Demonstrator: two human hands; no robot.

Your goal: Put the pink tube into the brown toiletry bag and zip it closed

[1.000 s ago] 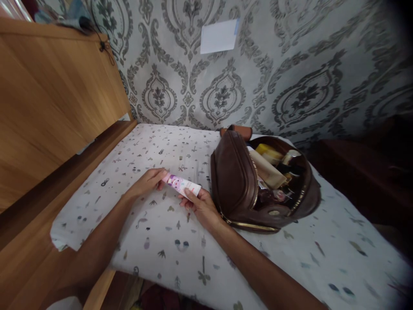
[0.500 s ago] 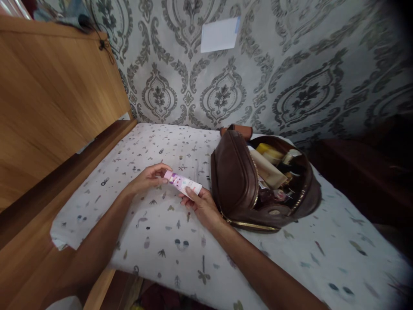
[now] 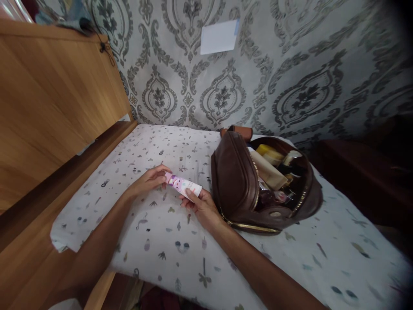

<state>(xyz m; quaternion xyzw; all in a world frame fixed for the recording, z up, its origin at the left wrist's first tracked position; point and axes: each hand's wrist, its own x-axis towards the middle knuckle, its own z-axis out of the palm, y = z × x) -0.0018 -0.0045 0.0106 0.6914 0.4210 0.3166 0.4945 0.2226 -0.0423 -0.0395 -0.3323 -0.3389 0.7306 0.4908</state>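
A small white and pink squeeze tube (image 3: pixel 182 184) with a purple cartoon print is held between both hands, above the patterned cloth. My right hand (image 3: pixel 204 207) grips its wide white end, thumb on top and fingers underneath. At the other end, my left hand (image 3: pixel 152 178) pinches the pink cap with thumb and fingers. Just right of my right hand stands a brown leather bag (image 3: pixel 232 172), its zipped top open. Inside the bag lie a beige tube (image 3: pixel 268 170), a yellow item (image 3: pixel 269 153) and several small cosmetic containers, partly hidden.
White cloth with small printed figures (image 3: pixel 180 262) covers the surface under the hands. A wooden panel (image 3: pixel 58 94) rises on the left. Behind is a damask-patterned wall (image 3: pixel 222 90) with a white card (image 3: pixel 219 38) on it. A dark reddish block (image 3: pixel 351 172) stands at the right.
My left fingers have closed further around the tube's cap, covering more of it. The tube, my right hand and the bag stay in nearly the same place.
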